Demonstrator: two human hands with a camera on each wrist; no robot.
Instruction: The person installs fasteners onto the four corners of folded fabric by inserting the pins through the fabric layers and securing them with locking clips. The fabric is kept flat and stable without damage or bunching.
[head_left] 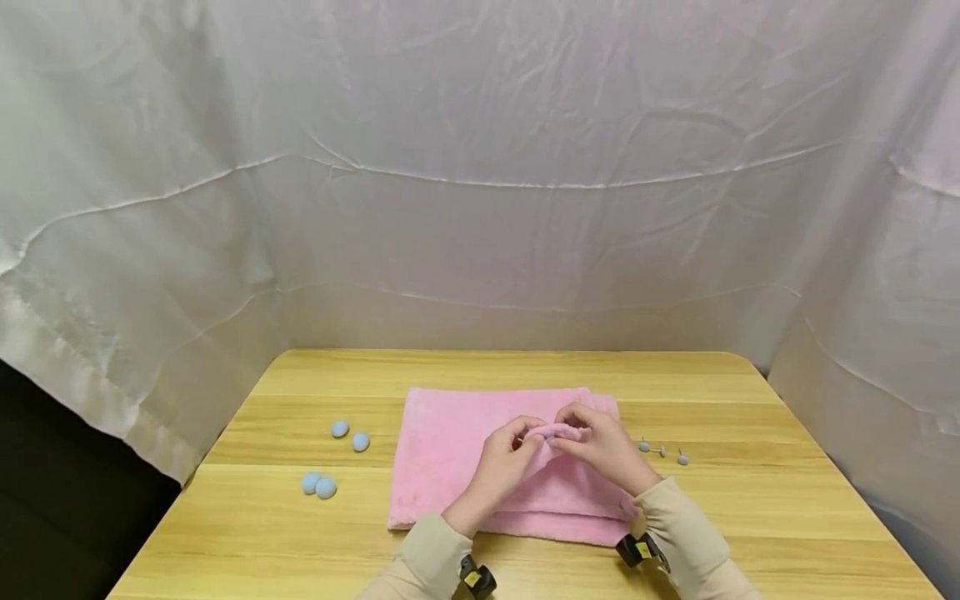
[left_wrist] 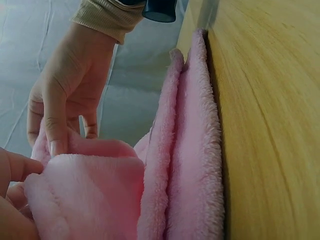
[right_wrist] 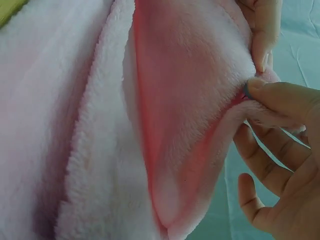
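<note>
A folded pink fleece blanket (head_left: 450,450) lies on the table, with one edge lifted between both hands. My left hand (head_left: 501,458) pinches this raised edge from the left, its fingertips close to those of the right hand. From the other side, my right hand (head_left: 603,450) pinches the fleece. Under the right thumb a small blue round piece (right_wrist: 246,91) shows against the fabric, mostly hidden by thumb and fold. In the left wrist view, the right hand (left_wrist: 70,85) reaches down to the raised fold (left_wrist: 95,185).
Several light-blue round caps (head_left: 360,442) lie left of the blanket on the wooden table (head_left: 247,533). To its right are three small pins (head_left: 682,459) with blue-grey heads and thin shafts. Pale curtains (head_left: 525,233) hang around the table's back and sides.
</note>
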